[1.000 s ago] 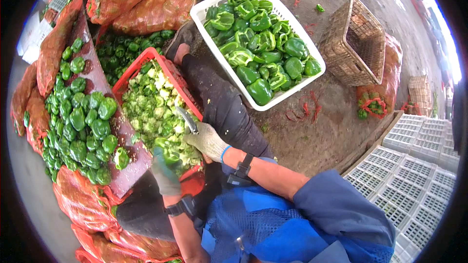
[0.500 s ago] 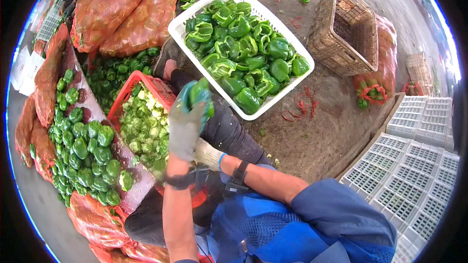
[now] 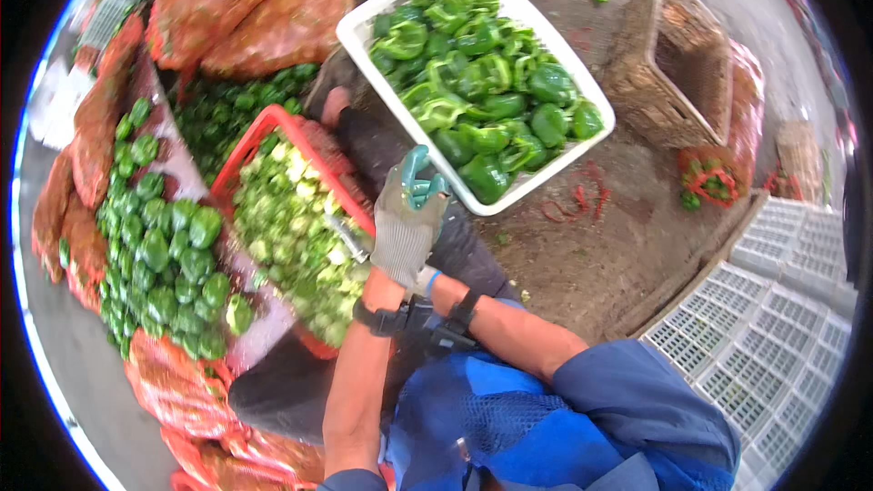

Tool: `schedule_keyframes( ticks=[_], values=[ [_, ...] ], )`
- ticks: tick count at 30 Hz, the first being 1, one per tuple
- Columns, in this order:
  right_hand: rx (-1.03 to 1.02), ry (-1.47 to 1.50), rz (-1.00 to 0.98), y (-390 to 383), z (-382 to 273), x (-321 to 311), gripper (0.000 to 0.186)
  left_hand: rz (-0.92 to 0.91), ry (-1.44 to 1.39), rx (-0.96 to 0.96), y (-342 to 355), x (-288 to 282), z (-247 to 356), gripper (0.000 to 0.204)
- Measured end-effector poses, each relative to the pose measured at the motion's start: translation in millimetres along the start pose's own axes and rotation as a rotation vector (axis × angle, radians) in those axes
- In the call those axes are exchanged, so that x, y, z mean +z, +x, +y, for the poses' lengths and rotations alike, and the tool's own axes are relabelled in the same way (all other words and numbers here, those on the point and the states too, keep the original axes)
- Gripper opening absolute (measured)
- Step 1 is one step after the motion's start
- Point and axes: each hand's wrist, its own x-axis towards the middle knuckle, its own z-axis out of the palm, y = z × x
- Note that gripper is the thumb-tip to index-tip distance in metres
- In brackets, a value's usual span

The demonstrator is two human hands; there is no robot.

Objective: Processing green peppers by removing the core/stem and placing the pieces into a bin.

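My left hand (image 3: 409, 223), in a grey glove with teal fingers, is raised beside the near corner of a white crate (image 3: 356, 35). Its fingers are apart and partly curled, with no pepper visible in them. Behind its cuff, my right hand (image 3: 424, 280) shows only a bit of pale glove; its fingers are hidden. A short metal tool (image 3: 346, 236) sticks out leftward in line with that hand, over a red basket (image 3: 318, 159) of pale green pepper cores (image 3: 286, 209). Cored green peppers (image 3: 491, 105) fill the white crate.
Whole green peppers (image 3: 164, 259) lie heaped on a sloping board (image 3: 259, 332) at the left. Red mesh sacks (image 3: 245, 0) surround it. A brown wicker-like crate (image 3: 637, 64) and another filled sack (image 3: 746, 118) stand far right; pale plastic crates (image 3: 727, 309) line the right.
The green pepper has left my left hand, whose fingers have opened. Both hands have shifted right, and the metal tool has come into sight. The whole view has shifted slightly.
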Motion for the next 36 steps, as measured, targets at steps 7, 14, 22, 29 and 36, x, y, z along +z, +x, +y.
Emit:
schedule_keyframes(
  ticks=[7, 14, 22, 29, 36],
  values=[
    [0.025, -0.402, 0.041, 9, -30, 13, 0.042, 0.241, 0.010, 0.013, -100, -103, -45, 0.050],
    [-0.073, -0.589, 0.163, 11, -22, 49, 0.046, 1.051, -0.465, 0.069, -184, -180, -106, 0.047],
    [-0.187, -0.655, 0.197, 24, -2, 34, 0.028, 1.170, -0.181, -0.183, -173, -297, -159, 0.046],
    [-0.239, -0.837, 0.247, 15, 10, 75, 0.026, 0.843, 0.339, -0.007, -161, -251, -149, 0.057],
    [-0.439, -1.192, 0.197, 60, 27, 125, 0.047, 0.757, 0.529, 0.034, -159, -215, -125, 0.059]
  ],
)
